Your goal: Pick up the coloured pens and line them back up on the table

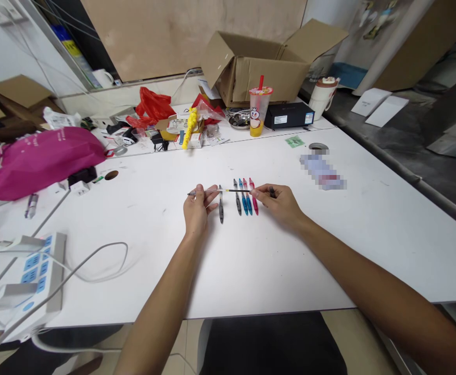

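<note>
My left hand (197,211) pinches a slim pen barrel (191,194) between thumb and fingers, the other fingers partly spread. From it a thin pen refill (238,190), clear with a dark ink section, runs level across to my right hand (280,203). The right thumb and forefinger grip the refill's end, and a short dark piece (272,192), perhaps a pen part, sticks out from that hand. Below the refill lie a grey-black pen (221,208), a second grey-black pen (238,203), two blue pens (247,204) and a pink pen (255,203), roughly parallel on the white table.
A power strip (42,276) with cables occupies the table's left side, near a magenta bag (48,156). Along the back stand a cardboard box (267,78), a drink cup (256,117) and a black box (289,115). A tape roll (318,147) lies at right.
</note>
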Demonstrator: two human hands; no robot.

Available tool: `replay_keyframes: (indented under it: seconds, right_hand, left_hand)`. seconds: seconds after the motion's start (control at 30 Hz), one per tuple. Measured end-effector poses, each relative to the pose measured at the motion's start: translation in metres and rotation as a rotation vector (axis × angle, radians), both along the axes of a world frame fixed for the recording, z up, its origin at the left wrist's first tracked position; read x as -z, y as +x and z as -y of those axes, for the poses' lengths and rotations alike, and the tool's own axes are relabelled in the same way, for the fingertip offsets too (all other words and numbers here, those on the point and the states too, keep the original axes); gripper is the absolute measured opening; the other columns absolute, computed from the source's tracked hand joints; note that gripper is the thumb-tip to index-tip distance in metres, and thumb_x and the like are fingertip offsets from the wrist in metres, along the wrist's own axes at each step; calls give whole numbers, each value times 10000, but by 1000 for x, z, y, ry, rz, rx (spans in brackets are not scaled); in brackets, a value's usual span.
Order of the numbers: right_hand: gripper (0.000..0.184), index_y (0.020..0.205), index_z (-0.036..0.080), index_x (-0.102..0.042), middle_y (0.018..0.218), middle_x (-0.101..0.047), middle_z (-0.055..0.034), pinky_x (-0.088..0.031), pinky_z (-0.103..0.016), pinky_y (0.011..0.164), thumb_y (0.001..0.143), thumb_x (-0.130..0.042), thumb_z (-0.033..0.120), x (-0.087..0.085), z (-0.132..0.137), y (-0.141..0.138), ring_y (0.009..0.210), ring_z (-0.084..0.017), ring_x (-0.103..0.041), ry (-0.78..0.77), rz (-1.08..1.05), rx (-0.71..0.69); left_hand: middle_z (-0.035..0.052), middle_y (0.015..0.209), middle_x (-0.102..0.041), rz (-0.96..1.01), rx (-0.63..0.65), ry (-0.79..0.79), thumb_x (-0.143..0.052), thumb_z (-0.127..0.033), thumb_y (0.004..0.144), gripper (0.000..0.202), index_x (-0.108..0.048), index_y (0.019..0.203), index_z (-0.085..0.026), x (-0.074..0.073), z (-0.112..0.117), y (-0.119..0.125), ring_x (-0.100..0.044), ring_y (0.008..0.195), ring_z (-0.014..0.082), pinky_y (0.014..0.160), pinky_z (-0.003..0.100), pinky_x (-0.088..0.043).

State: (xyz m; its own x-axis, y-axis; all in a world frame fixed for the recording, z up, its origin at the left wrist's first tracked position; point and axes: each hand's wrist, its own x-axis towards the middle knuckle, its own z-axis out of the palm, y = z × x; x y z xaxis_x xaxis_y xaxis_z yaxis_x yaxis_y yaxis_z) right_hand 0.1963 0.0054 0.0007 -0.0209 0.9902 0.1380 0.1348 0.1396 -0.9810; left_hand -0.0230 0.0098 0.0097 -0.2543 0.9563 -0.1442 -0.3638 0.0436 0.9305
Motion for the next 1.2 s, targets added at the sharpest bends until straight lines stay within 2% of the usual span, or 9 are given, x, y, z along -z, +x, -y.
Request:
replay_keyframes:
  seconds: [0.1, 0.3, 0.4, 0.53, 0.6, 0.7, 0.83, 0.97, 1.2]
  right_hand:
    - [384, 821, 188, -759, 630, -493, 27, -330, -311, 592, 811, -770, 572, 4, -1, 1, 609, -126, -401, 4, 23, -18]
    - [420, 830, 202, -769, 693, -593, -11, -373, -308, 602, 829, -730, 620, 9, 1, -3, 658, -152, -479, -12, 97, -86]
    - [444, 834, 210, -757, 662, -551, 0, -354, -297, 567, 829, -716, 652, 7, 2, -4, 631, -146, -448, -28, 96, -101]
    - [552, 989, 204, -742, 603, -391, 50, -292, -279, 507, 932, -531, 710, 2, 2, -1, 542, -118, -329, -50, -63, -148]
    - [541, 1001, 191, -743, 596, -364, 62, -289, -278, 507, 954, -519, 682, -1, 2, 0, 527, -109, -312, -40, -77, -149]
    - [421, 1030, 192, -778, 630, -523, 32, -364, -289, 564, 915, -656, 578, -2, 2, 3, 573, -118, -424, -9, 21, -129]
    - [343, 1083, 227, -808, 908, -755, -53, -496, -352, 727, 881, -717, 489, 0, 2, 5, 775, -185, -621, 38, 116, -120]
    - [297, 1069, 242, -816, 1056, -789, -77, -534, -418, 865, 877, -721, 447, 3, 1, 5, 924, -236, -687, 48, 154, -139]
    - [275, 1072, 257, -817, 1027, -794, -64, -536, -422, 860, 878, -723, 429, 4, 1, 5, 905, -233, -696, 45, 164, -153]
  left_hand:
    - [188, 1204, -759, -15, 35, 14, -640, -496, 965, 355, -662, 987, -142, 2, 0, 2, -766, 1048, 228, 589, 192, -578]
    - [175, 1212, -760, 16, 195, 15, -693, -515, 921, 369, -605, 1019, -170, 8, 7, 17, -792, 934, 234, 580, 223, -589]
    - [179, 1233, -750, 54, 223, 20, -694, -511, 923, 369, -602, 1023, -168, 9, 8, 20, -794, 924, 232, 605, 234, -602]
    - [191, 1254, -738, 69, 199, 20, -669, -479, 951, 342, -621, 1019, -147, 7, 5, 17, -793, 924, 211, 622, 213, -604]
    - [188, 1251, -738, 66, 183, 20, -642, -456, 974, 318, -623, 1016, -142, 5, 3, 15, -793, 914, 197, 622, 200, -599]
    - [177, 1223, -748, 67, 159, 29, -617, -436, 994, 288, -608, 1000, -149, 5, 2, 13, -794, 888, 182, 614, 190, -588]
    - [157, 1177, -762, 69, 143, 31, -624, -438, 990, 275, -576, 1019, -169, 7, 2, 12, -794, 873, 179, 611, 190, -574]
    - [142, 1153, -766, 68, 146, 32, -644, -453, 974, 291, -561, 1023, -178, 8, 2, 12, -793, 885, 183, 611, 190, -563]
    - [117, 1107, -768, 43, 166, 52, -681, -486, 940, 336, -534, 1005, -191, 8, 5, 14, -792, 871, 185, 590, 188, -546]
